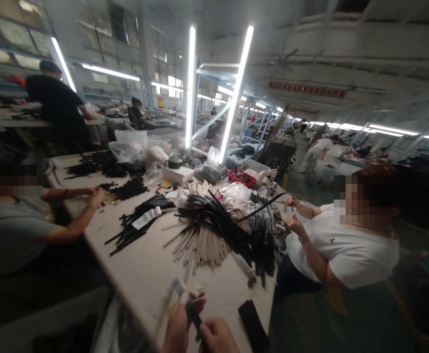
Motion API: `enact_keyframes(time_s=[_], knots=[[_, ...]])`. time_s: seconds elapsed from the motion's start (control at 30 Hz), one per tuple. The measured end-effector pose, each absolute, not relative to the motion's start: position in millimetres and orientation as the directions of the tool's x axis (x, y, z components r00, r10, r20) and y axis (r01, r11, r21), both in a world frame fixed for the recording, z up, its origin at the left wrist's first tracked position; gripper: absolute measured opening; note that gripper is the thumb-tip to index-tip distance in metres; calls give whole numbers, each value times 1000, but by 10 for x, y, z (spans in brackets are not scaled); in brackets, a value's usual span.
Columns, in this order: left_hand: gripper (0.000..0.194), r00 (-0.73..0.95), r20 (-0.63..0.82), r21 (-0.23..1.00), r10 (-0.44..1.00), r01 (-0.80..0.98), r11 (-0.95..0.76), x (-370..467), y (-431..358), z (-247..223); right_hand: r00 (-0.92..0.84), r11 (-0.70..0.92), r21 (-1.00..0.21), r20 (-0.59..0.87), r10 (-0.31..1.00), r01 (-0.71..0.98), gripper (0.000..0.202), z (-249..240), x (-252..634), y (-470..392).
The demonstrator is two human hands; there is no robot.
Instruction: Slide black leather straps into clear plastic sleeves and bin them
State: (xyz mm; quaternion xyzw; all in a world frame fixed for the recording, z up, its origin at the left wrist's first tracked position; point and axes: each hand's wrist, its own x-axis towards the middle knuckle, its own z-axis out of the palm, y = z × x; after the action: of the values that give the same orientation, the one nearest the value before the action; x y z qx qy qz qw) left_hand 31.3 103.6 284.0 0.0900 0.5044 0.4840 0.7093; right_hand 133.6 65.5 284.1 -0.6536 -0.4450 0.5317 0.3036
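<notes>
At the near edge of the table, my left hand is closed around a dark strap. My right hand pinches the same strap lower down, close beside the left. A pale, blurred strip sticks up past my left fingers; whether it belongs to the strap I cannot tell. Right of my hands lies a flat black piece. Beyond them, a bundle of beige straps fans out under a heap of black straps.
Across the right corner, a co-worker in white holds a black strap. Another co-worker's hands work over small pieces at left. Farther back on the table are a red basket, a white box and plastic bags.
</notes>
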Motion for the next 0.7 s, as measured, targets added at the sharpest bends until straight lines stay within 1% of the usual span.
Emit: enact_keyframes(time_s=[0.03,0.1,0.17,0.23,0.3,0.33,0.4,0.47,0.53,0.57,0.6,0.67,0.7], knots=[[13,44,-615,624,788,-585,519,367,961,2769,45,-443,-863,-446,894,244,52,2808,1317,640],[22,96,-638,612,764,-539,579,457,843,2634,29,-431,-870,-437,899,239,57,2750,1314,619],[29,186,-679,545,710,-520,657,465,822,2536,-23,-436,-876,-450,893,207,57,2688,1357,588],[32,266,-702,449,661,-555,701,394,893,2477,-60,-488,-858,-502,863,157,55,2613,1420,536],[30,270,-721,392,639,-601,697,334,969,2434,-55,-536,-832,-547,835,142,52,2528,1465,488],[28,245,-726,401,643,-609,684,337,975,2408,-43,-547,-823,-558,829,151,50,2486,1474,477],[24,183,-710,482,679,-577,659,423,887,2328,-20,-536,-825,-548,836,181,49,2418,1472,484],[26,143,-675,575,723,-512,638,549,716,2220,-4,-495,-845,-506,862,204,50,2372,1463,505],[31,144,-669,609,729,-457,648,600,600,2116,3,-460,-863,-470,883,210,53,2340,1468,493],[32,159,-688,586,708,-453,672,574,607,2077,-6,-454,-868,-464,886,202,52,2322,1478,467],[33,186,-714,538,675,-472,699,514,670,2050,-16,-456,-869,-467,884,190,51,2301,1490,429],[38,258,-743,397,617,-573,717,338,931,2031,-28,-484,-857,-496,868,176,48,2248,1515,333],[40,283,-740,330,610,-637,697,253,1095,2034,-30,-504,-844,-517,855,180,48,2218,1524,286]])
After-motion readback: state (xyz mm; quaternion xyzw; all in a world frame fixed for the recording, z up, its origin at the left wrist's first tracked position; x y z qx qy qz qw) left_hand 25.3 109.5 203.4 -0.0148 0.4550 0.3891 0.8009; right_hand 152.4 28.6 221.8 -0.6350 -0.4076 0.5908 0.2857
